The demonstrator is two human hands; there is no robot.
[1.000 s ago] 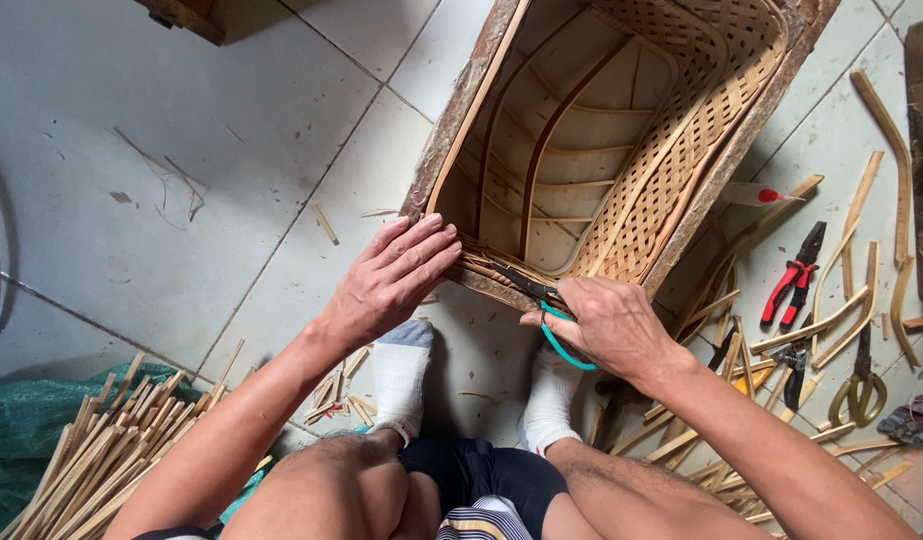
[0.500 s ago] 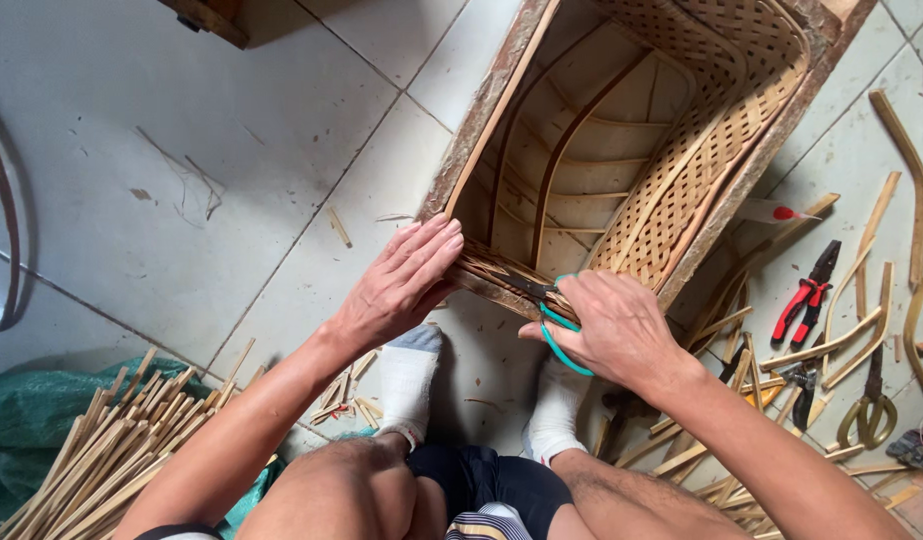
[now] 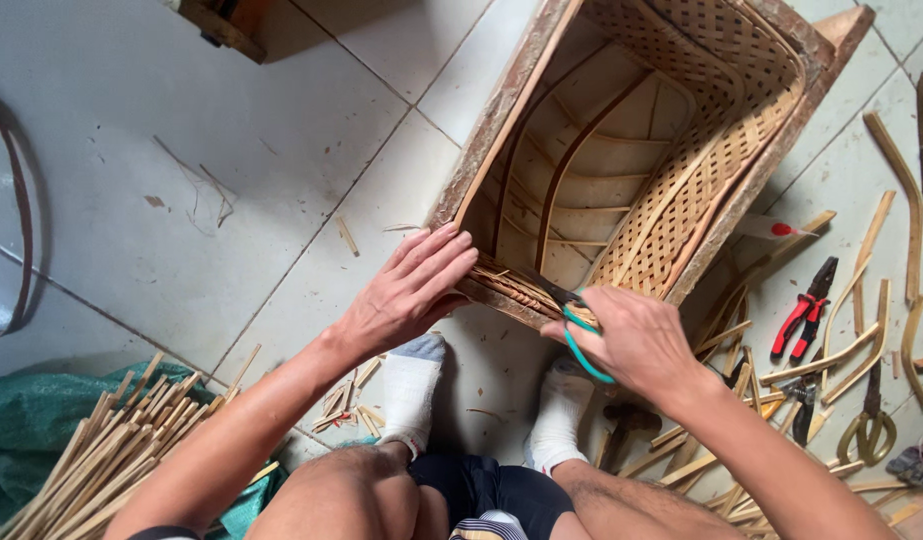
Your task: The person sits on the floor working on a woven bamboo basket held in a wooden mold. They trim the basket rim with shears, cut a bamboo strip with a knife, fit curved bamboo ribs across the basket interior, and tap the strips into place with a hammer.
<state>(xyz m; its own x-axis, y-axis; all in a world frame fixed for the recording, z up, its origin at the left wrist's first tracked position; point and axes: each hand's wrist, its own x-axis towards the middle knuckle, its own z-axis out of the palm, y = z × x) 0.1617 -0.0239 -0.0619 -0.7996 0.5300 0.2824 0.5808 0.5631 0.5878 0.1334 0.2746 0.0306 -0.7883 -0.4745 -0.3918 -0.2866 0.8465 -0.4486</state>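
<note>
Seen from above, a woven bamboo basket point(image 3: 641, 190) lies on a pale tiled floor point(image 3: 231, 200), its near rim just beyond two white-socked feet. The left hand point(image 3: 406, 295) lies flat and open on the near rim, grasping nothing, while the right hand point(image 3: 636, 340) is clenched around teal-handled pliers point(image 3: 571, 310) whose tip meets the rim's weave. Bamboo strips point(image 3: 91, 450) lie heaped toward the floor's near left, red pliers point(image 3: 803, 310) to the right.
</note>
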